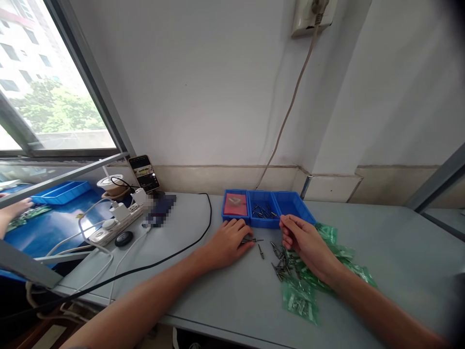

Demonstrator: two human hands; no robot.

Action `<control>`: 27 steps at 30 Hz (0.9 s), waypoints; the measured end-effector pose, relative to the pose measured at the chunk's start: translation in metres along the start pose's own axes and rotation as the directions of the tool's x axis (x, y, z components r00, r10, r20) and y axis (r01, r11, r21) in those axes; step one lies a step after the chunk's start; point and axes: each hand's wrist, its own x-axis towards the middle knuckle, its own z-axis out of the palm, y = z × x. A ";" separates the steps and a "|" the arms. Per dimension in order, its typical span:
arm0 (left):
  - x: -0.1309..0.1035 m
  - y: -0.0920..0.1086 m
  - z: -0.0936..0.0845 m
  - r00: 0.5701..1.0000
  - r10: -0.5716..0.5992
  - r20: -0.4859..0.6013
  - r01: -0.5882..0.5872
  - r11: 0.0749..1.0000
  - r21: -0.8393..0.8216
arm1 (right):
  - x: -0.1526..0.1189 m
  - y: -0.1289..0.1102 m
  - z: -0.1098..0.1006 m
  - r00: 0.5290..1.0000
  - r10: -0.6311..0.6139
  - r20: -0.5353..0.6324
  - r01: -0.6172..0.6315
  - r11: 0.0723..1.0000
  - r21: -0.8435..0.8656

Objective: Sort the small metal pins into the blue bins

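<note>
- L forearm (pixel 145 293) nearest cam; L hand (pixel 228 244) grip: can't tell
- R hand (pixel 304 241): pinched narrow, contents unclear
- Metal pin (pixel 261 251): btwn hands, nearer L, axis approx fore-aft

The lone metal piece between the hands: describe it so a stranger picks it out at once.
On the grey table, find the row of blue bins. In front of the middle bin, between the left hand and the right hand, lies a slender metal piece. It lies singly, apart from the pieces at the left hand and the larger heap by the right.
</note>
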 end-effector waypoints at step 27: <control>0.002 -0.001 0.000 0.999 0.012 0.030 -0.011 0.999 -0.048 | 0.008 0.035 -0.013 0.757 -0.356 0.547 0.562 -0.072 -0.824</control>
